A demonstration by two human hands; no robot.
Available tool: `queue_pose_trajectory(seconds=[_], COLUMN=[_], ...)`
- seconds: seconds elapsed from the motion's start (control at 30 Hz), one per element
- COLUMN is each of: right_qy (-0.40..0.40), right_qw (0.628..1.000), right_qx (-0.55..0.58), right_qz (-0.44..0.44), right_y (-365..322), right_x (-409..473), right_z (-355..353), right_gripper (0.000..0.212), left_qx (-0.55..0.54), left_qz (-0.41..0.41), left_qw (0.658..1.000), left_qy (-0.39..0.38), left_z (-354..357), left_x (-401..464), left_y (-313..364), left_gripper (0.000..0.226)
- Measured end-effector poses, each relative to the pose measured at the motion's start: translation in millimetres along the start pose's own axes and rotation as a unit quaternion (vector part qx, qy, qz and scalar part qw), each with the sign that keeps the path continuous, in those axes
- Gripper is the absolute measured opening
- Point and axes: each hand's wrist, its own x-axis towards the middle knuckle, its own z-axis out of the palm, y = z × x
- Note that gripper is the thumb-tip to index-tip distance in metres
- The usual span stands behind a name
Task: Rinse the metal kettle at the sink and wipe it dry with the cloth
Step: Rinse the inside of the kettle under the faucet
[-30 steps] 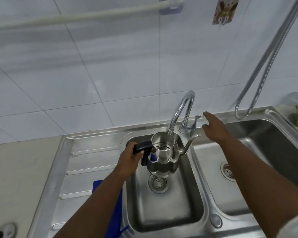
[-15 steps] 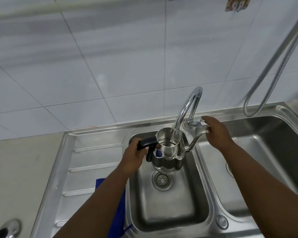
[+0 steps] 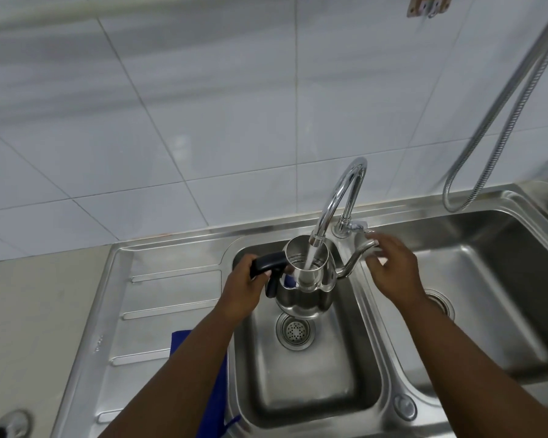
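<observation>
Cloth: a blue cloth [image 3: 219, 387] lay on the draining board at lower centre of the frame, partly hidden under the left forearm.
Left basin: the left basin [image 3: 314, 380] sat at lower centre, its round drain [image 3: 295, 330] just below the kettle.
Left hand: the left hand [image 3: 244, 295] was closed around the black handle [image 3: 268, 265] at centre frame, carrying the kettle above the basin.
Kettle: the metal kettle [image 3: 307, 289] hung upright over the left basin, lid off, with its thin spout [image 3: 359, 255] pointing right.
Right hand: the right hand [image 3: 393, 270] held nothing, fingers loosely spread, just right of the spout tip; contact could not be told.
Water: a stream ran from the curved tap [image 3: 342, 197] into the kettle's open mouth.
Hose: a metal hose [image 3: 494, 121] looped down at upper right.
</observation>
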Motion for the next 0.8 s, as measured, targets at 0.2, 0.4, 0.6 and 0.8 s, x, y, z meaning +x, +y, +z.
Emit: queue_pose_trajectory(seconds=[0.2,0.4,0.6,0.8], right_qy=[-0.060,-0.067,-0.060,-0.062], right_qw=[0.991,0.990,0.991,0.991], right_qx=[0.080,0.085,0.092,0.091], right_qz=[0.094,0.090,0.079,0.079], right_y=[0.4,2.4,2.3,-0.3], right_x=[-10.1,-5.4,-5.5,-6.7], right_z=[15.8,15.7,15.8,16.0], right_gripper=[0.010,0.009,0.012,0.012], left_qx=[-0.007,-0.016,-0.021,-0.020], left_qz=[-0.015,-0.016,-0.021,-0.026], left_qw=[1.000,1.000,1.000,0.999], left_qy=[0.005,0.007,0.007,0.008], left_z=[-0.9,-1.1,-1.0,-2.7], left_x=[0.7,1.8,2.7,2.9], left_y=[0.8,3.1,-0.6,-1.9], left_gripper=[0.018,0.017,0.019,0.020])
